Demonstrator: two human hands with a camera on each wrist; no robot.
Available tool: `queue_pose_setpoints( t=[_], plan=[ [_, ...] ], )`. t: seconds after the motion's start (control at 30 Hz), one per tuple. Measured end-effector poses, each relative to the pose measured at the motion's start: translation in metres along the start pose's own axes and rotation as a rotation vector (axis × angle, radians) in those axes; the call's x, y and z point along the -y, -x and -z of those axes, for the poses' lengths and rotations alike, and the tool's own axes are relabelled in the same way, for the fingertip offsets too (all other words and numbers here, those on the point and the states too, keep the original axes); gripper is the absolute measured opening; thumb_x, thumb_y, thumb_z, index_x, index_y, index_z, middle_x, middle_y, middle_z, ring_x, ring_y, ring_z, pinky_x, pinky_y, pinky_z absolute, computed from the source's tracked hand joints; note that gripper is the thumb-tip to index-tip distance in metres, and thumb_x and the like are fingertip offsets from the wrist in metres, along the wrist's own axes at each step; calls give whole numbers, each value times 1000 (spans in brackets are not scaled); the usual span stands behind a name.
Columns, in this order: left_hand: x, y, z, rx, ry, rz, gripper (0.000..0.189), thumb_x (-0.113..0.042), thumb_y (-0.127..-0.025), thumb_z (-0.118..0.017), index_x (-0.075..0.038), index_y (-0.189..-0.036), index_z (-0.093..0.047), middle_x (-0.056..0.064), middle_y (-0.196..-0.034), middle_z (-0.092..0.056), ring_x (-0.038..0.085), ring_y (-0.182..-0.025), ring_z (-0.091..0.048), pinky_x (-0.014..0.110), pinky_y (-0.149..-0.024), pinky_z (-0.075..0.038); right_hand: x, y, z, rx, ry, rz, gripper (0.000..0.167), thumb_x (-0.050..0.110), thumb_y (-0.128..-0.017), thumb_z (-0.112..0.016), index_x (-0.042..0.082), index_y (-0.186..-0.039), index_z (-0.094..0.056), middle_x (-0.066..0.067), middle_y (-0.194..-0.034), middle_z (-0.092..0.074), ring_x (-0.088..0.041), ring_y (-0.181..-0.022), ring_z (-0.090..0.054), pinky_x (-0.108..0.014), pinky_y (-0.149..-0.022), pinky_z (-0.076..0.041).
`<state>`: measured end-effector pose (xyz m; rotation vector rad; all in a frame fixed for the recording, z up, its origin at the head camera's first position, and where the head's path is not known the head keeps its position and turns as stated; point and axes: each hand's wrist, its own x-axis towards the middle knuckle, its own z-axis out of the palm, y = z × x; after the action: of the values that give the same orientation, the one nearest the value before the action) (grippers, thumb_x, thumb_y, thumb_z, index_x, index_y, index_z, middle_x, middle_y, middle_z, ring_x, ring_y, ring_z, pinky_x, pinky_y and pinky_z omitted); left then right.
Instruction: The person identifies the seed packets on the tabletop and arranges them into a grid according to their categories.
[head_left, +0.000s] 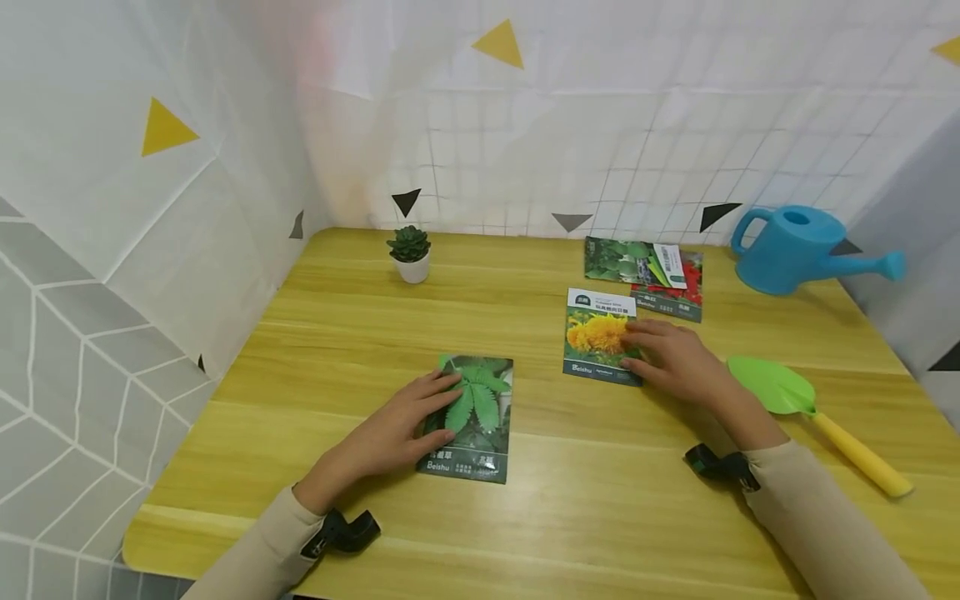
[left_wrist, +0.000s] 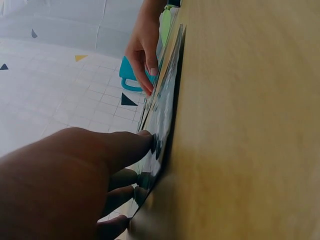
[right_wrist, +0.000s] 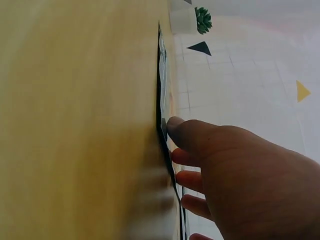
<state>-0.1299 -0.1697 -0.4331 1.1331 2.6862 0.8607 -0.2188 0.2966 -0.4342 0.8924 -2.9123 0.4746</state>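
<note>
A seed packet with a green leaf picture lies on the table in front of the left hand. The left fingers are spread across its left side, with the thumb lower down on it; in the left wrist view the thumb touches the packet's face. Further right, the right hand rests its fingertips on the right edge of a seed packet with yellow flowers. From the right wrist, its thumb shows at the packet's surface with the fingers loosely extended.
Behind the yellow-flower packet, a green-pictured packet overlaps a red-flower packet. A blue watering can stands at the back right. A green trowel with a yellow handle lies beside the right forearm. A small potted succulent stands at the back left.
</note>
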Motion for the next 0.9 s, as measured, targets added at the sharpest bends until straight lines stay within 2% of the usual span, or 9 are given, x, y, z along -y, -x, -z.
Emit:
queue_pose_setpoints(
  t=[0.13, 0.27, 0.37, 0.43, 0.63, 0.9],
  plan=[
    [0, 0, 0, -5, -4, 3, 62, -28, -103, -69, 1, -154, -49, 15, -164, -36, 40, -153, -22, 59, -120, -23, 3, 3, -2, -43, -39, 28, 46, 24, -97, -78, -1, -134, -68, -25, -143, -56, -47, -134, -47, -68, -107, -38],
    [0, 1, -1, -3, -5, 5, 62, -28, -103, -69, 2, -154, -48, 16, -164, -36, 41, -153, -22, 60, -120, -23, 2, 5, -6, -79, -63, 17, 55, 25, -99, -75, -3, -144, -59, -26, -155, -43, -50, -141, -38, -72, -107, -34],
    [0, 1, -1, -3, -5, 7, 62, -28, -104, -69, 2, -154, -48, 15, -164, -35, 41, -153, -22, 60, -120, -24, 0, 6, -7, -56, -58, 4, 58, 26, -102, -70, -4, -149, -54, -26, -159, -39, -51, -144, -32, -72, -109, -30],
    [0, 1, -2, -5, -8, 6, 61, -28, -104, -68, 1, -154, -48, 15, -164, -35, 41, -153, -22, 60, -119, -24, -1, 6, -7, -37, -72, 5, 56, 25, -102, -70, -5, -147, -55, -26, -156, -43, -50, -144, -35, -71, -111, -30],
    [0, 0, -1, -5, -3, 6, 62, -28, -103, -69, 1, -154, -48, 15, -164, -35, 40, -154, -22, 59, -120, -24, 0, 8, -5, -45, -157, -6, 52, 18, -94, -80, -4, -138, -64, -24, -143, -51, -46, -134, -44, -68, -108, -36],
    [0, -1, -1, -6, 2, -4, 62, -27, -103, -70, 1, -154, -49, 15, -164, -36, 41, -153, -22, 59, -120, -23, -2, 13, -8, -41, -204, -38, 54, 26, -96, -79, 1, -141, -62, -25, -155, -43, -49, -143, -35, -73, -110, -30]
  ],
)
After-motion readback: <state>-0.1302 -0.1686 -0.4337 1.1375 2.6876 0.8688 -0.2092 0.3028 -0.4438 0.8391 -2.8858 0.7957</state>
